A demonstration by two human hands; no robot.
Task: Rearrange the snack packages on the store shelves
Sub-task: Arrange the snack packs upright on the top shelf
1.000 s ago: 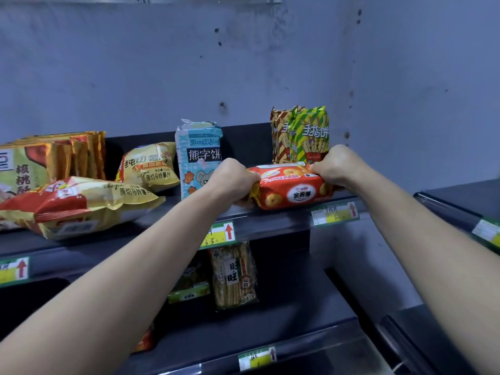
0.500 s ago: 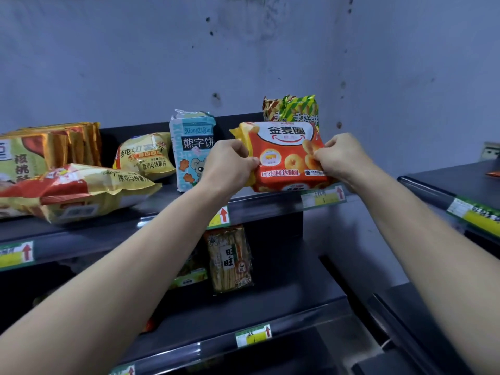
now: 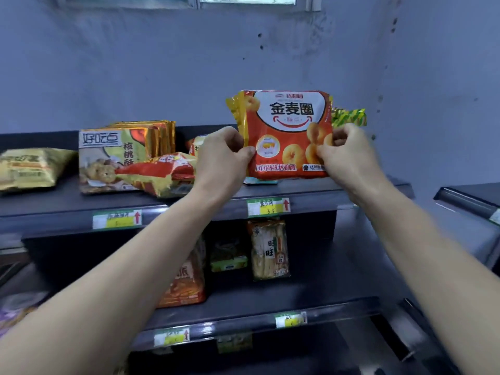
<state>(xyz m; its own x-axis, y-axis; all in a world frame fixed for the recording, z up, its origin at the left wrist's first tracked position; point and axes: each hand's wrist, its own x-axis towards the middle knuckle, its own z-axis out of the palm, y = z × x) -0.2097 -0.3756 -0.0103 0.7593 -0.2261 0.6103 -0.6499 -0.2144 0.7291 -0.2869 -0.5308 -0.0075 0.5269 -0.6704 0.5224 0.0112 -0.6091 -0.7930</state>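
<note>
An orange-red snack package (image 3: pixel 286 131) with ring biscuits printed on it stands upright at the right end of the top shelf (image 3: pixel 311 192). My left hand (image 3: pixel 220 155) pinches its left edge and my right hand (image 3: pixel 349 155) pinches its right edge. Behind it, a green and yellow striped pack (image 3: pixel 349 117) shows only its top. A light blue pack (image 3: pixel 259 180) is almost fully hidden, only its bottom edge peeking out under the orange-red one.
Left on the top shelf lie a row of walnut-biscuit bags (image 3: pixel 116 155), a red and yellow chip bag (image 3: pixel 162 174) and a yellow bag (image 3: pixel 27 167). The lower shelf holds a rice-cracker pack (image 3: pixel 269 249), a green box (image 3: pixel 228 259) and an orange pack (image 3: pixel 184 285). Another shelf unit (image 3: pixel 470 198) stands right.
Both hands have turned the orange-red package from lying flat to upright, raising it so its front faces me. The view has shifted left, showing more of the shelf's left side.
</note>
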